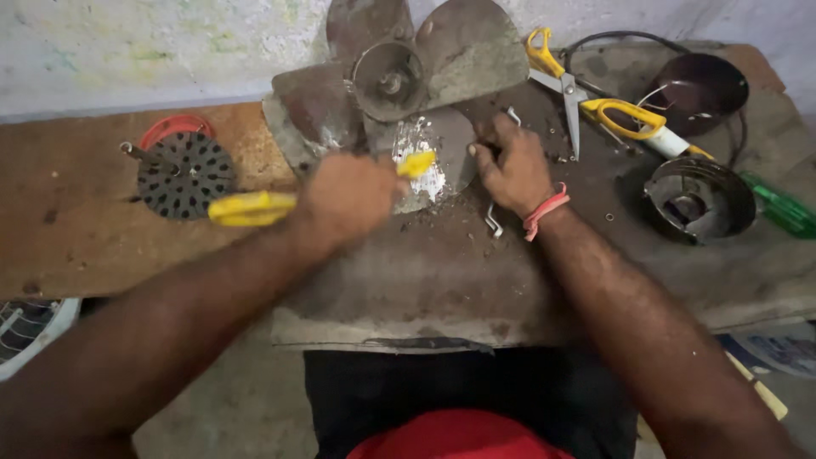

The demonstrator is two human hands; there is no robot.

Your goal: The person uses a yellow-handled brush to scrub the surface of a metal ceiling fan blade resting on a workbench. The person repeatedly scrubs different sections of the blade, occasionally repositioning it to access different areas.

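My left hand (pixel 344 200) is wrapped tight around a yellow-handled tool (pixel 255 206), its yellow tip (pixel 416 163) showing past my knuckles and lying over the near blade (pixel 442 157) of a grimy metal fan blade assembly (pixel 399 76). My right hand (pixel 512 166) is curled down onto that same blade's right edge, pinning it; whether anything small is pinched inside it, I cannot tell. The fan lies at the back of the surface (pixel 476 272), its hub (pixel 389 82) up and close to the wall.

A bright scraped patch (pixel 422 153) shows bare metal on that 1 blade, with loose flecks below it. The other blades look dull and crusted, so I judge most of the scraping is left.

Room is tight on the right: yellow scissors (pixel 586 98), a dark bowl (pixel 699 89), a round metal housing (pixel 699 200) and a green screwdriver (pixel 782 208) crowd there. On the left a black perforated disc (pixel 185 174) sits well apart, leaving open board between. The front edge of the surface is close to my body.
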